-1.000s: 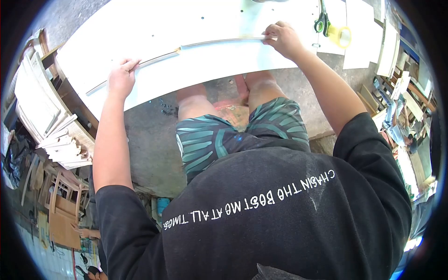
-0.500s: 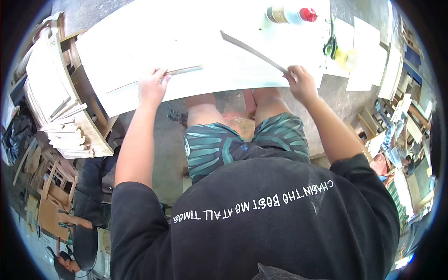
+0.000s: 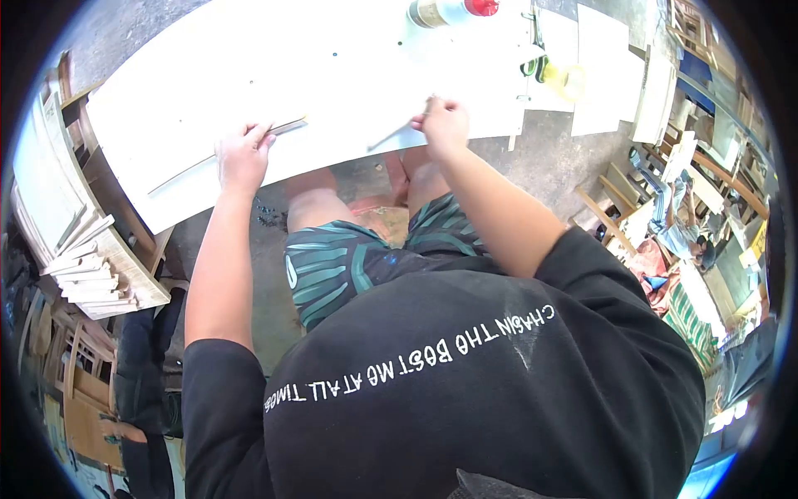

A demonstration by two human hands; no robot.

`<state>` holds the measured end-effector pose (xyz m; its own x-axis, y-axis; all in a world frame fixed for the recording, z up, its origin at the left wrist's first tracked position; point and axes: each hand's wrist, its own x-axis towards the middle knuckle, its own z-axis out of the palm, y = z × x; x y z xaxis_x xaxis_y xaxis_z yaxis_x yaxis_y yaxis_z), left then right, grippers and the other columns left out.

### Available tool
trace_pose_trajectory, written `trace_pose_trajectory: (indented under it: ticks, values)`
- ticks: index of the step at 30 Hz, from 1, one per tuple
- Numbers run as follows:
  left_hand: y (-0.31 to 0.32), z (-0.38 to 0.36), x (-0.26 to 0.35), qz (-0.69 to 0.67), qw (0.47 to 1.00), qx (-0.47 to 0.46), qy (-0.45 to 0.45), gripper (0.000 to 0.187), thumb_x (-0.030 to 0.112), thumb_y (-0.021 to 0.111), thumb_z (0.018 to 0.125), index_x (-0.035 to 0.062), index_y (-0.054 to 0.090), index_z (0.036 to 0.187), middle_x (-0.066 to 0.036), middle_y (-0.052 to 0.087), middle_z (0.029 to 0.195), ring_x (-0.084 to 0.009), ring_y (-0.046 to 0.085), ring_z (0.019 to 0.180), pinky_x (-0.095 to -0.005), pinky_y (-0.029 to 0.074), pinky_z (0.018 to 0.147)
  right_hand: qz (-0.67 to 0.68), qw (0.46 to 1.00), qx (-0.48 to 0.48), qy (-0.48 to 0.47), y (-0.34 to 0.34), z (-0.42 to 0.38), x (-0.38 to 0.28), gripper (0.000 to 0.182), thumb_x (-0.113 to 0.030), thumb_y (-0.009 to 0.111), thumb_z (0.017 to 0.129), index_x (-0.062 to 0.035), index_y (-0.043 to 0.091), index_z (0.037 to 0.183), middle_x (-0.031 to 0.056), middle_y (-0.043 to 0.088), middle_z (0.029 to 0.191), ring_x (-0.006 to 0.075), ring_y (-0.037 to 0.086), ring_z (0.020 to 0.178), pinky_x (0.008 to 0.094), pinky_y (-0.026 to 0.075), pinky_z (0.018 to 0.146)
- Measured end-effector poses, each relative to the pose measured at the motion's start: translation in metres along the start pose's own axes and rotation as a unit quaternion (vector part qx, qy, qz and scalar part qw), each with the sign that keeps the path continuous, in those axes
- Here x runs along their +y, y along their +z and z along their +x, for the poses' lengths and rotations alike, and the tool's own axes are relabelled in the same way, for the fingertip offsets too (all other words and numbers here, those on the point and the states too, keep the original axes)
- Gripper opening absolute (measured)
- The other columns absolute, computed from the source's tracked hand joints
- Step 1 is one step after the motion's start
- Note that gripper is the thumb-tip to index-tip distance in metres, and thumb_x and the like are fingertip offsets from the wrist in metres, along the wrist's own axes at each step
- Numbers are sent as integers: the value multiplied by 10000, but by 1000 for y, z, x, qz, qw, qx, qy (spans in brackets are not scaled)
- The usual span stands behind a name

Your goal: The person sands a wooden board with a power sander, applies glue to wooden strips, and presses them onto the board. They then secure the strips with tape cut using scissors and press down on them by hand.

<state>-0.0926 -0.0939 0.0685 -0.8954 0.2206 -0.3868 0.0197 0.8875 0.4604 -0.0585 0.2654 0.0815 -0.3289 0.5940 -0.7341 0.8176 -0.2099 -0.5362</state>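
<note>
My left hand (image 3: 243, 158) is closed round a long thin strip (image 3: 184, 173) near the front edge of the white tabletop (image 3: 249, 50). The strip's short end sticks out past my fingers toward the right. To its right, my right hand (image 3: 445, 126) pinches a second thin strip (image 3: 389, 137), blurred by motion. That strip slants down and left from my fingers toward the table's front edge. At the far side lies a bottle with a red cap (image 3: 445, 10). Green-and-black scissors (image 3: 534, 65) and a roll of yellowish tape (image 3: 568, 81) are at the right.
Stacked wooden pieces (image 3: 91, 283) rest on a board at the left. White panels (image 3: 600, 71) lie right of the table. Wooden frames and chairs (image 3: 83, 358) stand at the lower left, with a person's arm (image 3: 125, 431) there. Another person (image 3: 686, 237) is at the far right.
My right hand has moved left, toward my left hand, and its strip has swung from pointing up-left to pointing down-left. My left hand keeps its strip. The whole view has shifted.
</note>
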Motion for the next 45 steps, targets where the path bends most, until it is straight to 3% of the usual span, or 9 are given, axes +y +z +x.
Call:
trace_pose_trajectory:
  ticks: [6, 9, 12, 13, 17, 23, 29, 35, 45]
  values:
    - [0, -2, -2, 13, 999, 21, 20, 236, 227, 770, 913, 239, 805, 1147, -31, 738, 1104, -261, 671, 1069, -442, 465, 958, 168, 980, -50, 90, 61, -29, -11, 352, -290, 638, 1059, 50, 549, 1082, 197, 680, 1004, 230, 734, 767, 334, 605, 603]
    - [0, -1, -3, 11, 1000, 21, 4, 240, 221, 765, 917, 238, 802, 1154, -32, 736, 1109, -260, 667, 1072, -445, 465, 957, -154, 975, -137, -85, 31, -31, -36, 318, -292, 739, 987, 13, 652, 1017, 183, 674, 1141, 272, 716, 952, 418, 600, 729]
    - [-6, 0, -5, 19, 996, 51, 66, 253, 209, 759, 925, 186, 796, 1174, -110, 751, 1091, -320, 735, 915, -426, 575, 824, -362, 755, -95, -538, 14, -5, -27, 265, -299, 814, 895, -82, 753, 1036, 116, 689, 1176, 322, 640, 1115, 509, 516, 934]
    - [-7, 1, -6, 24, 996, 48, 67, 251, 206, 762, 924, 185, 798, 1172, -111, 752, 1088, -319, 736, 916, -425, 575, 825, -415, 734, -108, -527, 11, 5, -29, 336, -301, 833, 840, -212, 774, 1158, 83, 694, 1189, 359, 566, 1195, 540, 414, 1057]
    - [-8, 4, -8, 27, 996, 35, 72, 249, 193, 774, 915, 183, 805, 1162, -116, 752, 1078, -311, 741, 921, -418, 578, 826, -493, 666, -180, -530, 3, 26, -34, 445, -301, 844, 803, -248, 750, 1235, 89, 680, 1169, 361, 562, 1170, 542, 398, 1070]
    - [-2, 5, -13, -9, 999, 21, 28, 227, 211, 795, 880, 234, 826, 1104, -29, 750, 1070, -278, 686, 1004, -448, 507, 896, -548, 619, -204, -525, -1, 20, -30, 300, -214, 820, 816, -138, 707, 1084, 120, 670, 1156, 379, 566, 1169, 493, 441, 1027]
    - [-10, 12, -11, -29, 998, 35, 46, 257, 153, 788, 876, 220, 820, 1121, -37, 762, 1038, -263, 722, 941, -416, 561, 828, -418, 679, -221, -562, 6, 39, -38, 232, -150, 814, 829, -89, 618, 937, 122, 668, 1069, 348, 649, 985, 485, 454, 996]
    - [-24, 46, -15, -14, 993, 37, 111, 292, 95, 757, 882, 215, 813, 1142, -35, 767, 1026, -262, 746, 872, -384, 587, 784, -373, 751, -252, -483, 15, 21, -54, 266, -55, 738, 869, -86, 711, 1132, 134, 673, 1089, 352, 670, 995, 481, 496, 993]
    - [-30, 53, -21, -31, 999, 22, 4, 262, 142, 732, 959, 202, 790, 1207, -108, 748, 1141, -276, 736, 1016, -365, 569, 896, -420, 673, -254, -554, 24, 34, -55, 402, 23, 617, 934, -100, 686, 1311, 175, 652, 1164, 370, 636, 1120, 445, 532, 973]
